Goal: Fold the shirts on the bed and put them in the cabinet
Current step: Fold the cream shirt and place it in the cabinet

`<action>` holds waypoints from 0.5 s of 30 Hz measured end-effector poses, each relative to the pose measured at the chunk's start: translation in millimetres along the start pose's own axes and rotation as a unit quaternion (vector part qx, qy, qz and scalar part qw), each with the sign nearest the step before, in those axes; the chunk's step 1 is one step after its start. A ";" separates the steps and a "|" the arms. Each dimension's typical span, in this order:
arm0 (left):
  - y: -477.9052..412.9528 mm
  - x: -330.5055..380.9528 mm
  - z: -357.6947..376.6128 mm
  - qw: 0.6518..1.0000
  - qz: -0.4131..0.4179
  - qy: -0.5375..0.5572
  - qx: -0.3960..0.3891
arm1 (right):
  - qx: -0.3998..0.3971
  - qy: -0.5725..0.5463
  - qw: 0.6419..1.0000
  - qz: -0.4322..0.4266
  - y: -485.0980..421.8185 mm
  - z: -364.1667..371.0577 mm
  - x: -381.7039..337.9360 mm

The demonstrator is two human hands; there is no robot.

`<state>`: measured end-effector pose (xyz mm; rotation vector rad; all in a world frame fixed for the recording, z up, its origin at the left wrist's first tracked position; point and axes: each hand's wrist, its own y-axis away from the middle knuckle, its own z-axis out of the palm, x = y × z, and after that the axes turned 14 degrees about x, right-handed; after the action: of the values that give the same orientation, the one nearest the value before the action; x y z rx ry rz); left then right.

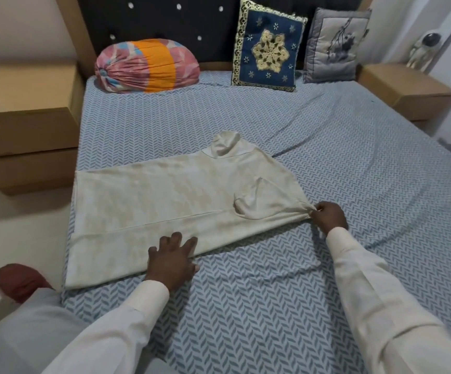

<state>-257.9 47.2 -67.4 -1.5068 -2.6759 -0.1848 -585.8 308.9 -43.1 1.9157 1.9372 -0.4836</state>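
A cream shirt (165, 201) lies spread flat across the left half of the bed (300, 265), its collar pointing toward the headboard and a sleeve folded over its right side. My left hand (173, 257) presses flat on the shirt's near edge with fingers spread. My right hand (328, 214) pinches the shirt's right corner, pulling the cloth taut there. No cabinet is in view.
A round colourful bolster (147, 66), a blue embroidered cushion (268, 47) and a grey cushion (335, 44) lean at the headboard. Wooden side tables (21, 112) (405, 87) flank the bed. A small astronaut figure (424, 49) stands at the far right. My red slipper (19, 282) shows on the floor.
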 end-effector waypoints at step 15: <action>-16.7 -133.7 -19.0 0.989 -0.091 -0.088 0.072 | -0.143 0.049 0.954 -0.258 68.5 103.2 -135.4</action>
<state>-202.9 -77.2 -65.2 -1.2927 -2.8917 0.1370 -514.2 141.5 -65.6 1.2689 2.4248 -0.2249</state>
